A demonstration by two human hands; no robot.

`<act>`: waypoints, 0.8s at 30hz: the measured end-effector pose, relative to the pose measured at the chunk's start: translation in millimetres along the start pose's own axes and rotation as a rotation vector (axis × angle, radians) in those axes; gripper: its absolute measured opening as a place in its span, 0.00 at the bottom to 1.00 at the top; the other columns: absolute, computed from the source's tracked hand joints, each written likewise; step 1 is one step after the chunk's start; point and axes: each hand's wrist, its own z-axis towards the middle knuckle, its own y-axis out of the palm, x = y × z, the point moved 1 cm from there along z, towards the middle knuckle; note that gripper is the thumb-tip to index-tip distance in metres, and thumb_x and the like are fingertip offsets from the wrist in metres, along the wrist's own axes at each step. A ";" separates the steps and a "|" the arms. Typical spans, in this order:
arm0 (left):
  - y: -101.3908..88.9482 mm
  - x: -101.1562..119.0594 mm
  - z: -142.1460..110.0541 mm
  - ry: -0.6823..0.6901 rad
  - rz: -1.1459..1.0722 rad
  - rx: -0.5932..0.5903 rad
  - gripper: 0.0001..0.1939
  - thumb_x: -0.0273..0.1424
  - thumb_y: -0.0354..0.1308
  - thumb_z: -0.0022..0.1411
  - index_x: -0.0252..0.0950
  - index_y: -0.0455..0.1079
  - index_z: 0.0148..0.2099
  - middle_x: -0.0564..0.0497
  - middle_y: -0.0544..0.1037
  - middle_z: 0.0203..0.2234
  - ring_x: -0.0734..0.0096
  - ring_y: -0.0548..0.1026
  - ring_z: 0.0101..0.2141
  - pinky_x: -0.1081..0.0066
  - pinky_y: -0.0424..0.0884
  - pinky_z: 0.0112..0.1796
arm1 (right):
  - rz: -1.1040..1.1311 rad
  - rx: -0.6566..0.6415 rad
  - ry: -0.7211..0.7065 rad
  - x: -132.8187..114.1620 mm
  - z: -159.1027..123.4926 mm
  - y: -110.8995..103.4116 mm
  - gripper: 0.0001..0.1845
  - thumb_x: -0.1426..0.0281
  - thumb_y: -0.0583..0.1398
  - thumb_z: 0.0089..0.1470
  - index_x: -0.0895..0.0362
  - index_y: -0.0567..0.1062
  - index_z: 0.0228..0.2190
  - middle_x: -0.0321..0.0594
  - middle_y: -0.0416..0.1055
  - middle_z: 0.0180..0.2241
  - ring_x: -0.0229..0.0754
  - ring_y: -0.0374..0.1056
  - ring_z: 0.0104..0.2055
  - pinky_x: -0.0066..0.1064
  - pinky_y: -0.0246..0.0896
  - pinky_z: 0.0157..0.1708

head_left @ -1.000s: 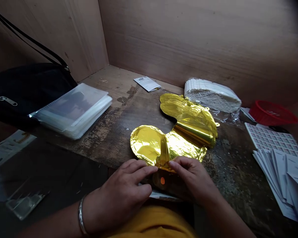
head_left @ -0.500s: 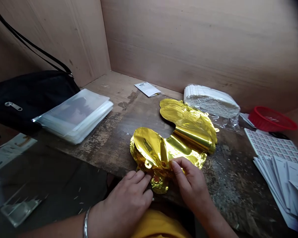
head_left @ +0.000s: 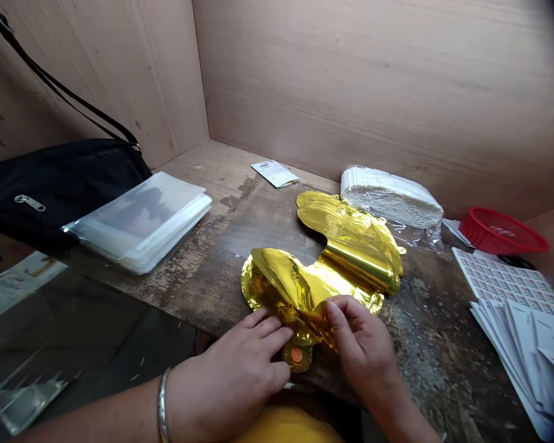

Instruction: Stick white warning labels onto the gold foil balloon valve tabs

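A worn, stained wooden bench (head_left: 436, 332) carries a gold foil balloon (head_left: 355, 246), a clear plastic sleeve album (head_left: 138, 221), a white paper slip (head_left: 274, 173), a plastic-wrapped white stack (head_left: 390, 197) and loose printed white sheets (head_left: 512, 332).

Your left hand (head_left: 226, 375) and right hand (head_left: 360, 344) are sitting at the near edge of the counter (head_left: 212, 289), with the gold foil balloon (head_left: 314, 271) blocking the way straight ahead. To the left, you are getting a passage over worn wood between the balloon and the plastic sleeve album (head_left: 138, 224), which is backed by the black bag (head_left: 55, 191). Ahead, the wrapped white stack (head_left: 390, 197) and the plywood wall (head_left: 373, 80) are closing off the far side. To the right, the printed sheets (head_left: 512, 338) and red basket (head_left: 503, 231) are narrowing your reach, leaving a strip of scarred counter beside the balloon.
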 end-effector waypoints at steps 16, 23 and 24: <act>-1.2 -12.3 6.6 0.033 -0.115 -0.038 0.06 0.32 0.56 0.63 0.41 0.74 0.41 0.49 0.66 0.61 0.46 0.60 0.62 0.44 0.54 0.59 | -0.027 -0.094 -0.013 8.9 6.5 -16.3 0.25 0.58 0.66 0.48 0.55 0.74 0.47 0.47 0.74 0.48 0.53 0.70 0.48 0.41 0.67 0.46; -1.0 -13.9 4.3 0.006 -0.174 -0.059 0.08 0.34 0.52 0.66 0.43 0.72 0.44 0.52 0.65 0.61 0.52 0.57 0.63 0.46 0.50 0.62 | -0.251 -0.028 -0.016 22.6 12.8 -20.9 0.13 0.63 0.57 0.59 0.55 0.80 0.32 0.44 0.78 0.36 0.49 0.73 0.40 0.40 0.67 0.42; -0.7 -14.0 4.0 0.001 -0.180 -0.056 0.08 0.33 0.52 0.66 0.44 0.72 0.44 0.53 0.65 0.61 0.53 0.57 0.64 0.46 0.49 0.63 | -0.253 -0.008 0.039 22.9 24.8 -27.6 0.14 0.62 0.57 0.58 0.56 0.79 0.30 0.43 0.78 0.31 0.48 0.73 0.36 0.37 0.68 0.36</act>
